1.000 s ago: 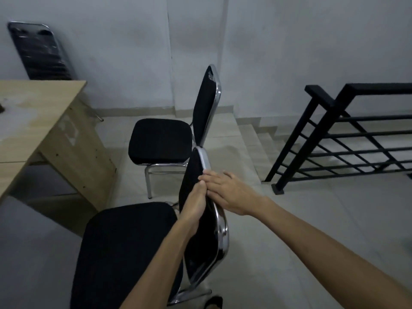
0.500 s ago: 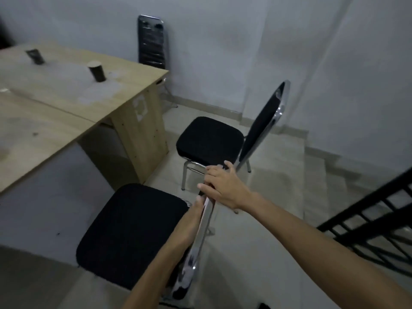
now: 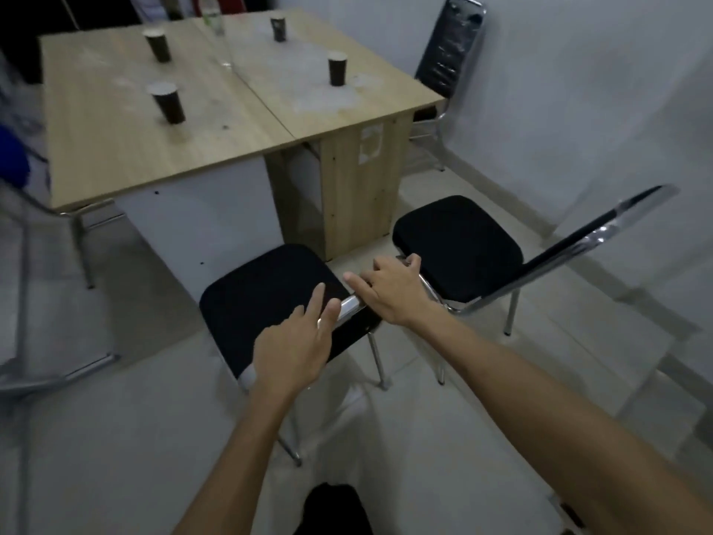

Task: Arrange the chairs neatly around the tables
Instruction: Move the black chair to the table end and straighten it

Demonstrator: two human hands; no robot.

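The near black chair (image 3: pixel 266 299) with a chrome frame stands with its seat toward the front edge of the two joined wooden tables (image 3: pixel 115 148). I look down on its backrest top. My left hand (image 3: pixel 297 345) lies over that top rail with its fingers stretched out, not gripping. My right hand (image 3: pixel 389 287) rests at the rail's right end, fingers spread. A second black chair (image 3: pixel 455 245) stands just to the right, at the table's corner, its back leaning right. A third chair (image 3: pixel 451 52) stands at the tables' far right side by the wall.
Several black paper cups (image 3: pixel 169 102) and a bottle (image 3: pixel 212 13) stand on the tables. A chrome chair frame (image 3: pixel 81 225) shows at the left table edge. White walls close off the right, with steps (image 3: pixel 656 341) in the floor there.
The near chair has swung round from side-on to facing the tables, beside the second chair. Both hands have loosened from gripping the backrest to lying spread on its top.
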